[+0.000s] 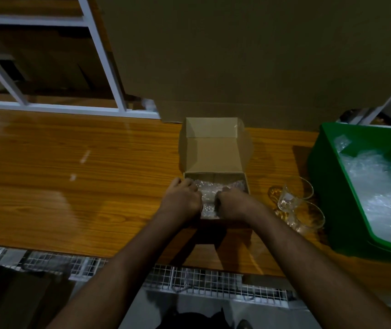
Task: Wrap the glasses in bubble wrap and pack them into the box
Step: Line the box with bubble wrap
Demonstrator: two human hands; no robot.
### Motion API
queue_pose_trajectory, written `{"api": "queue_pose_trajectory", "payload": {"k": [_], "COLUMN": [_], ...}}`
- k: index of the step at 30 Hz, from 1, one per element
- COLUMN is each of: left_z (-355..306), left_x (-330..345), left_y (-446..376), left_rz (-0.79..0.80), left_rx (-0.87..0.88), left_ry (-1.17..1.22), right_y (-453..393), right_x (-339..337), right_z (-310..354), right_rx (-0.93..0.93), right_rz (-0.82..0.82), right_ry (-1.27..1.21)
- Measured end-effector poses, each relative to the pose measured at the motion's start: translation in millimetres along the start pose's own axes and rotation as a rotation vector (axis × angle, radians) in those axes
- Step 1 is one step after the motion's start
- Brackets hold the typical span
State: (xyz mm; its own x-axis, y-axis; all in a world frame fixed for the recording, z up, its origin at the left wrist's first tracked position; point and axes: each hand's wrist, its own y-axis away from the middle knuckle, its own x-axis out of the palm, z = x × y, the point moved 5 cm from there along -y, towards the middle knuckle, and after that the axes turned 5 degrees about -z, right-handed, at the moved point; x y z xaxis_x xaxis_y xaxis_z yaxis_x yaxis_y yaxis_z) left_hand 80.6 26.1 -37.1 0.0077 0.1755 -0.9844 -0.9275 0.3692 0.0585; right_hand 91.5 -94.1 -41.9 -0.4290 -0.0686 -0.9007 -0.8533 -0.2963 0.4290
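Both hands reach into the open cardboard box (216, 160), the left hand (182, 198) and right hand (233, 202) with fingers curled down onto the bubble-wrapped bundle (207, 200) lying inside it between them; whether they actually grip it cannot be told. No writing is legible on the box. Unwrapped glasses (294, 205) stand just right of the box, with a green bin (327, 176) of bubble wrap (379, 191) further right.

We see a plain tan cardboard box (216, 157) on an orange-brown desk (94, 174) with streaky wood grain. The bubble wrap (207, 198) inside is clear with a dotted bubble pattern. Beside it the glasses (294, 205) are clear, catching amber glints. The bin (327, 176) is bright green, holding whitish wrap.
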Motion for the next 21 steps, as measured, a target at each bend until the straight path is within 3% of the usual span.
{"api": "queue_pose_trajectory", "payload": {"k": [5,10,16,21], "left_z": [2,-3,2,1], "left_x": [7,-1,6,-3], "left_y": [-5,-4,-6,-10], "left_rz": [0.141,0.072,0.179,0.131], "left_rx": [-0.015,0.087,0.019,0.036], "left_ry": [-0.064,0.013,-0.018,-0.039], "right_y": [-5,2,0,9], "right_x": [8,-1,-4,-18], "right_z": [2,2,-3,-7], "right_rx": [-0.010,0.005,-0.070,-0.055], "right_rz": [0.056,0.029,0.018,0.031], "right_ry": [0.122,-0.008,-0.076,-0.087]}}
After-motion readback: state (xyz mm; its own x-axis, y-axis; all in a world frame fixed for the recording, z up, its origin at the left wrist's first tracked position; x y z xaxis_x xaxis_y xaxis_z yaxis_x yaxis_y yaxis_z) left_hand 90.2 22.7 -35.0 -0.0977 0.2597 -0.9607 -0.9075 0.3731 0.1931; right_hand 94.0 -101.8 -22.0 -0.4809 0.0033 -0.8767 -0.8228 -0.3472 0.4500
